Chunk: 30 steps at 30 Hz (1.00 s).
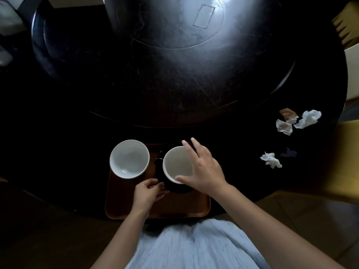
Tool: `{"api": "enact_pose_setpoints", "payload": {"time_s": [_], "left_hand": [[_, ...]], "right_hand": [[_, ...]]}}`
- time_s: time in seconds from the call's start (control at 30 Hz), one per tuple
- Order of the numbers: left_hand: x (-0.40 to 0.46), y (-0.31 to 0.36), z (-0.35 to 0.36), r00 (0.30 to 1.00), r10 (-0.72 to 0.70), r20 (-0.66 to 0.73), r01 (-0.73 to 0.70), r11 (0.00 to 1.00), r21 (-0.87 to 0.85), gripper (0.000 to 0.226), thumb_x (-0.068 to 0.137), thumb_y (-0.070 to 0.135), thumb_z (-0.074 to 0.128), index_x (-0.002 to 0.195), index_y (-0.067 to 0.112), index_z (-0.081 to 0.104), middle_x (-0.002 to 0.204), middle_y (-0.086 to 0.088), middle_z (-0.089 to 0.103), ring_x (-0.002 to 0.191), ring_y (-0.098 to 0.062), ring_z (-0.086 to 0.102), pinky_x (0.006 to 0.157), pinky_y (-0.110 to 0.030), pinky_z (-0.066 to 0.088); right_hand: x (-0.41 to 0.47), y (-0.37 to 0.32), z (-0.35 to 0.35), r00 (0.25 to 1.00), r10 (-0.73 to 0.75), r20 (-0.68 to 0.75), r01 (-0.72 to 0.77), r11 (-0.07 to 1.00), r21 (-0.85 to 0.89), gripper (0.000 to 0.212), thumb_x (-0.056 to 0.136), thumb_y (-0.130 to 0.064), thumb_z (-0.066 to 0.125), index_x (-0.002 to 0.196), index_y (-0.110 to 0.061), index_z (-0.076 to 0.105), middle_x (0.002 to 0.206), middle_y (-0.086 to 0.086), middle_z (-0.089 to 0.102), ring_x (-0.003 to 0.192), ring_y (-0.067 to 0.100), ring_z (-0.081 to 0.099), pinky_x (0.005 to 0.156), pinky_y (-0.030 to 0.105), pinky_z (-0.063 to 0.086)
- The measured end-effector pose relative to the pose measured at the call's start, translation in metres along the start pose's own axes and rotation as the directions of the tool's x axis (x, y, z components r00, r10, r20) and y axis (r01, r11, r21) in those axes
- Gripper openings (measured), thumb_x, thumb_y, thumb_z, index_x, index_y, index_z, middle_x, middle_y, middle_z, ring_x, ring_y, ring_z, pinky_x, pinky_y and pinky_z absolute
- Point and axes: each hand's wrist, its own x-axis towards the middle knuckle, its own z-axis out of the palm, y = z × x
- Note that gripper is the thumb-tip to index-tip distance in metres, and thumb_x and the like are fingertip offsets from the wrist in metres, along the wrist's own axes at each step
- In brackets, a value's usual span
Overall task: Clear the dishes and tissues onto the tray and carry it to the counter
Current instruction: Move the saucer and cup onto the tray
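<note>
A brown tray (174, 208) lies at the near edge of the dark round table. A white bowl (129, 159) rests over the tray's far left corner. A second white bowl (177, 165) sits on a dark dish (180, 188) on the tray. My right hand (202, 171) grips this bowl's right rim, thumb at the near edge and fingers spread over the far side. My left hand (148, 194) pinches the dark dish's left edge. Crumpled tissues (308, 118) and wrappers (284, 127) lie at the table's right side, with another tissue (271, 160) nearer me.
A large dark turntable (174, 74) fills the middle of the table (58, 133). A brown packet (288, 114) lies among the tissues and a small dark scrap (289, 153) beside the near tissue. Yellow chairs (345, 22) stand at the right.
</note>
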Motion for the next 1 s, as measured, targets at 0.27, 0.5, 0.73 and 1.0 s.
{"api": "enact_pose_setpoints", "payload": {"time_s": [0.27, 0.5, 0.73, 1.0], "left_hand": [[-0.002, 0.0, 0.002, 0.999, 0.027, -0.02, -0.027, 1.0, -0.013, 0.017, 0.085, -0.005, 0.056, 0.077, 0.01, 0.056, 0.053, 0.0, 0.068, 0.048, -0.013, 0.067, 0.048, -0.016, 0.053], [0.002, 0.002, 0.002, 0.998, 0.046, -0.04, -0.045, 0.998, 0.032, 0.018, 0.085, -0.005, 0.056, 0.078, 0.011, 0.057, 0.07, -0.011, 0.064, 0.047, -0.012, 0.066, 0.048, -0.015, 0.053], [0.001, 0.005, -0.001, 0.999, 0.038, -0.005, -0.038, 0.997, 0.068, 0.012, 0.085, -0.003, 0.056, 0.083, 0.009, 0.057, 0.071, -0.01, 0.066, 0.051, -0.012, 0.068, 0.048, -0.016, 0.053], [-0.034, 0.02, -0.021, 0.92, 0.29, 0.264, -0.385, 0.532, 0.754, 0.014, 0.08, 0.025, 0.064, 0.092, 0.018, 0.068, 0.072, 0.01, 0.067, 0.071, -0.004, 0.065, 0.072, -0.029, 0.054]], "right_hand": [[0.007, -0.009, 0.007, 0.983, -0.135, 0.123, 0.156, 0.97, -0.186, 0.11, 0.066, -0.051, 0.071, 0.146, -0.021, 0.001, 0.153, 0.008, 0.013, 0.14, 0.027, 0.014, 0.11, 0.047, 0.029], [0.005, -0.011, 0.003, 0.982, -0.125, 0.139, 0.152, 0.967, -0.203, 0.108, 0.068, -0.049, 0.07, 0.146, -0.021, 0.001, 0.152, 0.008, 0.013, 0.139, 0.027, 0.014, 0.109, 0.046, 0.027], [0.002, -0.009, 0.004, 0.985, -0.1, 0.142, 0.127, 0.972, -0.197, 0.111, 0.067, -0.053, 0.07, 0.146, -0.026, -0.003, 0.156, 0.004, 0.005, 0.142, 0.025, 0.008, 0.112, 0.05, 0.022], [-0.015, -0.011, -0.003, 0.997, -0.071, -0.012, 0.068, 0.985, -0.16, 0.087, 0.076, -0.053, 0.06, 0.145, -0.023, 0.017, 0.151, 0.009, 0.027, 0.14, 0.025, 0.023, 0.111, 0.048, 0.023]]}}
